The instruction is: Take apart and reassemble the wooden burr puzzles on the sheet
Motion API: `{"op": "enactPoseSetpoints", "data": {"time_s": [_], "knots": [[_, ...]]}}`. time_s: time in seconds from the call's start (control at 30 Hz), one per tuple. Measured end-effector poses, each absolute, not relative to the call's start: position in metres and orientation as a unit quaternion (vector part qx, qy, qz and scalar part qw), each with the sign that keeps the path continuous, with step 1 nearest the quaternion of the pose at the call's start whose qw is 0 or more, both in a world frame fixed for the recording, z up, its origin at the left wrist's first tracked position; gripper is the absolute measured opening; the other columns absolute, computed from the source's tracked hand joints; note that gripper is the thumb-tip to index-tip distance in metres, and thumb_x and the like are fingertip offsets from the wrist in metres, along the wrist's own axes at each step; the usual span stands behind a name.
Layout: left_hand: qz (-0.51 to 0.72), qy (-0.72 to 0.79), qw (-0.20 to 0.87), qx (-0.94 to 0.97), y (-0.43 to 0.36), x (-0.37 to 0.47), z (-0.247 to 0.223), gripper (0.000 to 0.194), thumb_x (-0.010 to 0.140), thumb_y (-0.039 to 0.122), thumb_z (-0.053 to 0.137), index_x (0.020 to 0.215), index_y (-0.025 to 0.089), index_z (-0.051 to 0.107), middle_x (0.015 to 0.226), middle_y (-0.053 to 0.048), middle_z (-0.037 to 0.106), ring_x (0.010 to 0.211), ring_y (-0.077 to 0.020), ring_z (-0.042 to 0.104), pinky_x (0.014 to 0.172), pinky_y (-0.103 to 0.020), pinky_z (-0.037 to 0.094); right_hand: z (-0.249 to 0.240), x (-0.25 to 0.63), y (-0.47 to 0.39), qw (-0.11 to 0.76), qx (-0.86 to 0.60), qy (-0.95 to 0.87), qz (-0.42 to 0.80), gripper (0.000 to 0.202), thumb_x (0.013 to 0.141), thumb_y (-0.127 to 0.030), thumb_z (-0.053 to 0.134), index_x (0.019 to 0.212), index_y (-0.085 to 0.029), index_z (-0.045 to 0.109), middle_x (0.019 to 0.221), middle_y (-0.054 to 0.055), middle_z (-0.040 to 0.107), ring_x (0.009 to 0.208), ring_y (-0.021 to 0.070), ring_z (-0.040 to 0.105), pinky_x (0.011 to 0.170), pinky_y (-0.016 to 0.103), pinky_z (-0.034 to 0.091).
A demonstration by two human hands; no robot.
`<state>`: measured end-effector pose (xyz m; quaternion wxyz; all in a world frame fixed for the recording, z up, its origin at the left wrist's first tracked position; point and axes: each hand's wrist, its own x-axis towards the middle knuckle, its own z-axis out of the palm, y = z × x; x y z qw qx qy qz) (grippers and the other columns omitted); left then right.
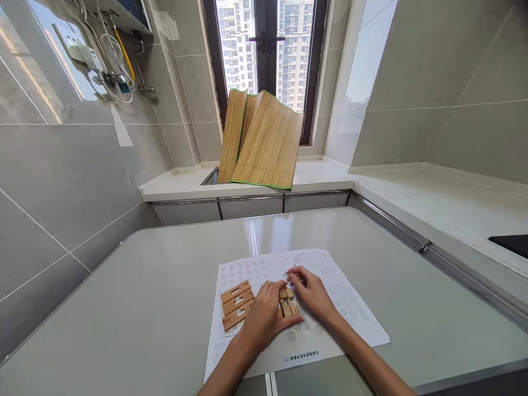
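Note:
Several notched wooden puzzle pieces lie on a printed paper sheet. My left hand arches over one group of small wooden blocks, its thumb along their near side and its fingers at their far side. Close to those fingertips, my right hand has its thumb and forefinger curled towards each other. Whether anything sits between these two tips is too small to make out. Left of my left hand lie flat wooden bars with cut-outs, side by side; the hand partly covers their right ends.
The sheet lies on a pale table with a seam down its middle. Beyond the table edge is a white counter, where a folded bamboo mat leans before the window. Pipes and cables hang at the upper left.

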<state>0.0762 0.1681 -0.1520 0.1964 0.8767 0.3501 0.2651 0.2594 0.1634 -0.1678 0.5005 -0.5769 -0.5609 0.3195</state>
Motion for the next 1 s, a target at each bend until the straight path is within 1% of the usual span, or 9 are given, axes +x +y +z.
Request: {"op": "enactPoseSetpoints", "data": {"time_s": [0.1, 0.2, 0.27, 0.33, 0.4, 0.53, 0.7, 0.83, 1.0], "knots": [[0.246, 0.333, 0.182, 0.892, 0.168, 0.079, -0.152, 0.073, 0.076, 0.050, 0.084, 0.135, 0.025, 0.048, 0.120, -0.012, 0.065, 0.110, -0.0339, 0.064, 0.091, -0.050, 0.055, -0.162, 0.260, 0.141, 0.465, -0.572, -0.614, 0.281, 0.029, 0.099, -0.045, 0.050, 0.109, -0.024, 0.067, 0.106, 0.009, 0.072, 0.095, 0.0255, 0.068, 0.083, 0.038, 0.056], [0.254, 0.318, 0.166, 0.898, 0.170, 0.070, -0.148, 0.087, 0.072, 0.058, 0.084, 0.141, 0.025, 0.042, 0.129, -0.014, 0.060, 0.119, -0.0359, 0.059, 0.098, -0.053, 0.052, -0.163, 0.259, 0.117, 0.431, -0.569, -0.656, 0.246, 0.033, 0.098, -0.042, 0.054, 0.127, -0.027, 0.061, 0.121, 0.010, 0.065, 0.111, 0.0275, 0.063, 0.095, 0.042, 0.054], [0.254, 0.317, 0.146, 0.902, 0.173, 0.059, -0.144, 0.096, 0.064, 0.063, 0.087, 0.141, 0.025, 0.043, 0.135, -0.015, 0.055, 0.128, -0.0388, 0.051, 0.105, -0.057, 0.046, -0.168, 0.258, 0.107, 0.406, -0.572, -0.675, 0.229, 0.050, 0.093, -0.042, 0.064, 0.140, -0.030, 0.053, 0.133, 0.010, 0.059, 0.123, 0.0297, 0.057, 0.104, 0.045, 0.050], [0.240, 0.326, 0.135, 0.904, 0.176, 0.046, -0.139, 0.089, 0.062, 0.065, 0.086, 0.134, 0.026, 0.051, 0.137, -0.015, 0.053, 0.132, -0.0405, 0.045, 0.108, -0.060, 0.042, -0.174, 0.258, 0.101, 0.387, -0.586, -0.679, 0.213, 0.066, 0.086, -0.042, 0.073, 0.147, -0.032, 0.047, 0.136, 0.010, 0.055, 0.127, 0.0325, 0.053, 0.107, 0.047, 0.048], [0.231, 0.344, 0.138, 0.900, 0.179, 0.036, -0.135, 0.076, 0.062, 0.065, 0.086, 0.123, 0.028, 0.060, 0.135, -0.013, 0.051, 0.130, -0.0403, 0.045, 0.104, -0.060, 0.044, -0.178, 0.259, 0.099, 0.376, -0.597, -0.678, 0.206, 0.071, 0.082, -0.042, 0.077, 0.147, -0.032, 0.049, 0.133, 0.011, 0.055, 0.126, 0.0343, 0.052, 0.106, 0.049, 0.049], [0.243, 0.360, 0.187, 0.881, 0.179, 0.030, -0.125, 0.070, 0.059, 0.054, 0.092, 0.119, 0.032, 0.065, 0.123, -0.009, 0.054, 0.115, -0.0340, 0.051, 0.096, -0.052, 0.048, -0.174, 0.263, 0.097, 0.376, -0.606, -0.667, 0.217, 0.057, 0.081, -0.042, 0.078, 0.134, -0.031, 0.060, 0.123, 0.010, 0.059, 0.117, 0.0332, 0.055, 0.100, 0.047, 0.051], [0.304, 0.365, 0.405, 0.782, 0.175, 0.039, -0.120, 0.064, 0.075, 0.037, 0.083, 0.131, 0.029, 0.053, 0.093, 0.000, 0.059, 0.084, -0.0189, 0.056, 0.079, -0.033, 0.049, -0.158, 0.273, 0.095, 0.439, -0.574, -0.582, 0.372, 0.060, 0.083, -0.049, 0.076, 0.136, -0.027, 0.059, 0.102, 0.005, 0.063, 0.089, 0.0241, 0.062, 0.087, 0.040, 0.053], [0.357, 0.326, 0.527, 0.699, 0.172, 0.044, -0.120, 0.066, 0.076, 0.029, 0.080, 0.130, 0.025, 0.043, 0.092, -0.001, 0.064, 0.083, -0.0166, 0.058, 0.084, -0.032, 0.049, -0.144, 0.275, 0.104, 0.541, -0.472, -0.490, 0.494, 0.061, 0.096, -0.053, 0.061, 0.149, -0.024, 0.049, 0.085, 0.001, 0.064, 0.077, 0.0186, 0.060, 0.088, 0.039, 0.050], [0.364, 0.324, 0.567, 0.664, 0.171, 0.046, -0.119, 0.067, 0.074, 0.028, 0.080, 0.129, 0.025, 0.042, 0.102, -0.005, 0.070, 0.087, -0.0172, 0.063, 0.088, -0.034, 0.049, -0.127, 0.266, 0.127, 0.552, -0.357, -0.473, 0.586, 0.047, 0.097, -0.054, 0.062, 0.131, -0.023, 0.061, 0.105, 0.007, 0.070, 0.083, 0.0194, 0.067, 0.087, 0.039, 0.052]]}}
